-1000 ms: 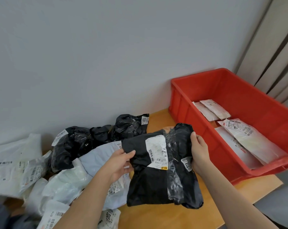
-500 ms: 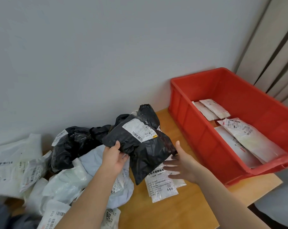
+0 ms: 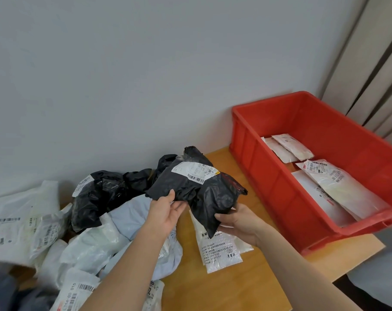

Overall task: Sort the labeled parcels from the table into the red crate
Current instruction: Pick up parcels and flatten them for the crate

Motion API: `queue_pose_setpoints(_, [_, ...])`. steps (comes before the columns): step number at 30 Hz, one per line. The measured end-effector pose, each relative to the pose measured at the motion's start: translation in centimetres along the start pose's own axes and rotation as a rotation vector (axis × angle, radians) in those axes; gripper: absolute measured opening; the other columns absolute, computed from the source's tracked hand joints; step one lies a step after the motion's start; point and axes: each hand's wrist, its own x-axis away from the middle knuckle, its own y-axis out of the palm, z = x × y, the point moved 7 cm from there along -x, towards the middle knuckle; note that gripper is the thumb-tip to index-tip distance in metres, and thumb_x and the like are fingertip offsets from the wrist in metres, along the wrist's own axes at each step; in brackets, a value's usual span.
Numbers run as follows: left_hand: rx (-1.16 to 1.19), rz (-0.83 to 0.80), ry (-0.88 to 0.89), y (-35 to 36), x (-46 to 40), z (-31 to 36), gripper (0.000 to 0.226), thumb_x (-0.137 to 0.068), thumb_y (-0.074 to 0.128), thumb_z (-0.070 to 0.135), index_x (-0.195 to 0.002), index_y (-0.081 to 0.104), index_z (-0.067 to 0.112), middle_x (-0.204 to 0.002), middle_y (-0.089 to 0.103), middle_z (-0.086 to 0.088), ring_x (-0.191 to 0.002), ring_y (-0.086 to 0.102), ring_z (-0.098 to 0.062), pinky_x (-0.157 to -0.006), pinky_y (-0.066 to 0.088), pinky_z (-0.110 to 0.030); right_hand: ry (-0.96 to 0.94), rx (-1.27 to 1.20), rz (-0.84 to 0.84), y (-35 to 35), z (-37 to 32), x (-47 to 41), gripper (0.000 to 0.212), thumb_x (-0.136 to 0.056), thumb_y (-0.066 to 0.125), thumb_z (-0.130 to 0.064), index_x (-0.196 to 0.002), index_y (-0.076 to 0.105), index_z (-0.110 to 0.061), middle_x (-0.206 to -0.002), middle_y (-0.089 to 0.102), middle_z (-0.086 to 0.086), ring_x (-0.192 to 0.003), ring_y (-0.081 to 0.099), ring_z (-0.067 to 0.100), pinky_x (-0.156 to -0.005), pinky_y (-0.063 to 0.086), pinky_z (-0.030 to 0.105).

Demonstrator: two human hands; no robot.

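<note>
Held above the wooden table (image 3: 246, 286), just left of the red crate (image 3: 280, 198): a crumpled black plastic parcel (image 3: 204, 194), white barcode label (image 3: 196, 171) facing up and a strip of red visible at the edge nearest the crate. Gripped at its left edge by the left hand (image 3: 166, 212), thumb on top and fingers beneath. Gripped at its lower corner by the right hand (image 3: 237, 221), fingers curled round the plastic from below. Raised clear of the tabletop, not yet over the crate rim.

Directly beneath the held parcel, flat on the table: a white bubble mailer (image 3: 219, 250) printed with black text. Left of the crate and behind the held parcel, against the grey wall (image 3: 145, 75): more black parcels (image 3: 105, 194) with white labels. Further left of the crate, piled to the table's edge: a pale blue parcel (image 3: 132, 218) among white and translucent labeled bags (image 3: 22, 221). Nearest the camera, under the left forearm: another white labeled bag (image 3: 76, 292).

Inside the crate: several white and clear labeled parcels (image 3: 338, 187), two small ones (image 3: 287, 147) toward the far wall, larger ones overlapping toward the near wall. Behind the crate, at right: beige vertical curtain folds (image 3: 370, 63).
</note>
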Motion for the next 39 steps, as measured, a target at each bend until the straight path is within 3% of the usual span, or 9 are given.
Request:
queue_pose_setpoints(5, [-0.002,0.006,0.013,-0.6,-0.3,0.4,0.040,-0.099,0.046,-0.001,-0.139,0.042,0.003,-0.135,0.054,-0.019,-0.121,0.056,-0.035,-0.105,0.044,-0.051,-0.020,-0.053,0.064,-1.1,-0.4,0.0,0.055,-0.083,0.060,0.019,-0.131,0.048,-0.006,-0.120,0.065,0.019,-0.110,0.063,0.032,-0.089,0.054,0.038])
queue_pose_setpoints(14, [-0.145,0.016,0.028,-1.1,-0.2,0.8,0.044,-0.095,0.060,0.008,-0.137,0.049,0.014,-0.129,0.061,-0.009,-0.108,0.062,-0.024,-0.076,0.053,-0.035,-0.112,0.030,0.215,-4.0,-1.5,0.6,0.057,-0.084,0.047,0.022,-0.133,0.049,-0.007,-0.119,0.063,0.011,-0.113,0.059,0.027,-0.091,0.051,0.036])
queue_pose_setpoints(19, [-0.179,-0.014,-0.019,-1.0,-0.2,0.2,0.046,-0.090,0.062,-0.001,-0.134,0.050,0.009,-0.127,0.062,-0.012,-0.108,0.063,-0.024,-0.080,0.054,-0.035,-0.146,-0.103,0.099,-3.4,-2.3,2.0,0.060,-0.071,0.062,-0.016,-0.130,0.053,-0.020,-0.127,0.061,0.003,-0.116,0.055,0.023,-0.091,0.047,0.039])
queue_pose_setpoints(23, [-0.318,-0.085,-0.096,-1.0,0.5,-0.4,0.049,-0.086,0.063,-0.009,-0.131,0.052,0.006,-0.121,0.064,-0.013,-0.112,0.062,-0.027,-0.094,0.051,-0.041,-0.192,-0.193,0.305,-4.8,-3.2,2.3,0.045,-0.092,0.063,-0.037,-0.134,0.052,-0.027,-0.127,0.060,-0.007,-0.115,0.056,0.017,-0.096,0.047,0.037])
queue_pose_setpoints(26, [-0.373,-0.129,-0.122,-1.1,0.7,-0.5,0.045,-0.084,0.070,0.008,-0.127,0.058,0.010,-0.120,0.068,-0.013,-0.113,0.062,-0.029,-0.098,0.050,-0.046,-0.222,-0.235,0.398,-5.8,-3.2,2.5,0.029,-0.098,0.056,-0.019,-0.127,0.055,-0.023,-0.117,0.066,-0.002,-0.101,0.063,0.016,-0.076,0.051,0.030])
queue_pose_setpoints(30, [-0.427,-0.121,-0.188,-1.6,0.5,-0.7,0.037,-0.088,0.068,0.035,-0.117,0.069,0.012,-0.114,0.071,-0.012,-0.109,0.066,-0.033,-0.099,0.050,-0.049,-0.192,-0.192,0.376,-6.4,-2.5,2.5,0.030,-0.099,0.053,-0.012,-0.128,0.054,-0.022,-0.119,0.067,0.002,-0.104,0.065,0.024,-0.086,0.053,0.039])
queue_pose_setpoints(34, [-0.855,-0.189,-0.248,-2.4,0.7,-2.5,0.030,-0.089,0.069,0.026,-0.116,0.068,0.013,-0.112,0.072,-0.009,-0.105,0.067,-0.027,-0.096,0.052,-0.044,-0.124,0.020,0.352,-7.4,-1.7,2.7,0.021,-0.099,0.054,-0.014,-0.117,0.057,-0.025,-0.115,0.067,0.003,-0.102,0.065,0.025,-0.092,0.053,0.044])
queue_pose_setpoints(37, [-1.360,-0.165,-0.244,-3.5,0.6,-4.0,0.046,-0.092,0.066,0.023,-0.133,0.053,0.007,-0.124,0.063,-0.009,-0.107,0.062,-0.023,-0.094,0.053,-0.035,-0.057,0.634,0.519,-9.8,-1.1,2.8,0.026,-0.096,0.058,-0.021,-0.121,0.054,-0.018,-0.119,0.063,0.008,-0.097,0.059,0.022,-0.086,0.052,0.038])
queue_pose_setpoints(39, [-1.726,-0.106,0.004,-2.8,0.1,-4.1,0.051,-0.093,0.063,0.027,-0.136,0.045,0.007,-0.132,0.055,-0.010,-0.113,0.058,-0.023,-0.090,0.049,-0.029,0.012,1.063,0.663,-10.9,-0.4,2.8,0.050,-0.094,0.057,-0.028,-0.137,0.040,-0.012,-0.125,0.053,0.012,-0.110,0.052,0.031,-0.091,0.049,0.043])
